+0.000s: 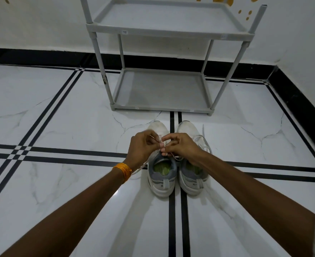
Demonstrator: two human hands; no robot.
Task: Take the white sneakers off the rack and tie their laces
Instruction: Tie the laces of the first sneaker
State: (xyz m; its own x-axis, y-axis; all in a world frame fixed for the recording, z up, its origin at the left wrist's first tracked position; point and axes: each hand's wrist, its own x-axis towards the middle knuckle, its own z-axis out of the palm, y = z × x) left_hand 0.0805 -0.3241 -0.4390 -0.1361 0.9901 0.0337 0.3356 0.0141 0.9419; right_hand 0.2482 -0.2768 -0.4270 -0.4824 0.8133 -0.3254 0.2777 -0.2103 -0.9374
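Two white sneakers with grey heels and green insoles stand side by side on the floor, toes pointing to the rack. Over the left sneaker (161, 179) my left hand (142, 148) and my right hand (180, 146) meet, each pinching a strand of its white lace (159, 139). One end of that lace trails under my left wrist. The right sneaker (191, 179) has loose laces (203, 140) lying across its top and out to the right. My hands hide the middle of both shoes.
A grey two-shelf rack (162, 106) stands against the white wall just beyond the shoes, both shelves bare. White marble floor (60, 117) with black stripes spreads around. A black skirting (301, 101) runs along the walls at the back and right.
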